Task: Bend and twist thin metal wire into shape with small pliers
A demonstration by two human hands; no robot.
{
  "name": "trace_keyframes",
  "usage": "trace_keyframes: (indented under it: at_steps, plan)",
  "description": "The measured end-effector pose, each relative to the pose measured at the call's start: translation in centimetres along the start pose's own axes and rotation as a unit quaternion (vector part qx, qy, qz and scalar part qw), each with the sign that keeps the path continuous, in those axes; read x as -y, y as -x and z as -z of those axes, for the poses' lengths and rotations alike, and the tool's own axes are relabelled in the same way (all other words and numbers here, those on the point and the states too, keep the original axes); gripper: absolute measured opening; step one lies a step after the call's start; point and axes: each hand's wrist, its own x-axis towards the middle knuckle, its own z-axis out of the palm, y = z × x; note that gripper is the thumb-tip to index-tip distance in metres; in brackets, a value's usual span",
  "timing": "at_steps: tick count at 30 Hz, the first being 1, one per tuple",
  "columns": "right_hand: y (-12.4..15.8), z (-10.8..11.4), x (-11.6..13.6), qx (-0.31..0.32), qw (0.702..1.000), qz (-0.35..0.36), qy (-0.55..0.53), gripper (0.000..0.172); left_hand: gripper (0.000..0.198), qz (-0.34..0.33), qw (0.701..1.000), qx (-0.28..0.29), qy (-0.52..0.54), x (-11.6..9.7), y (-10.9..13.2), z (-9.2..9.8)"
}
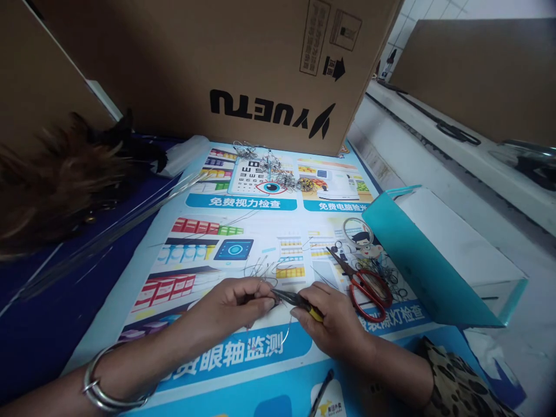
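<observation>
My left hand [249, 298] is closed in a pinch on a thin wire, whose held end is mostly hidden by the fingertips. My right hand [332, 318] grips a pair of pliers [292, 297] with dark jaws and yellow on the handles. The jaw tips meet the wire right at my left fingertips. Loose thin wires [260, 269] lie just beyond my hands, and a curved wire [287, 330] hangs below the pliers. To the right of my right hand lie red-handled scissors [369, 292], beside a pile of small wire loops [393, 275].
Tangled wire pieces [278, 168] lie near a large cardboard box [269, 52] at the back. A teal open box [434, 260] stands right, near a wire coil [357, 231]. Brown feathers [61, 179] and long clear strips [130, 217] are left. A dark slim tool [322, 394] lies in front.
</observation>
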Motion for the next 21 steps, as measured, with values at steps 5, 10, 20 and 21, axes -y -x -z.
trace_keyframes:
  at_steps: [5,10,20,21]
  plan:
    - [-0.02,0.04,0.0,0.002,1.0,0.001,-0.004,0.015,0.018,-0.008,1.0,-0.002,0.001,0.22,-0.04,0.13]
    - [-0.1,0.15,0.03,0.008,1.0,-0.008,-0.009,0.014,0.02,-0.021,1.0,-0.004,-0.004,0.34,-0.07,0.25]
    - [-0.03,0.15,-0.04,-0.001,1.0,0.012,-0.003,0.013,0.02,-0.087,0.982,-0.033,-0.162,0.4,0.44,0.34]
    - [0.0,0.12,-0.12,-0.002,1.0,0.02,-0.008,0.013,0.019,-0.11,0.971,-0.053,-0.205,0.39,0.67,0.31]
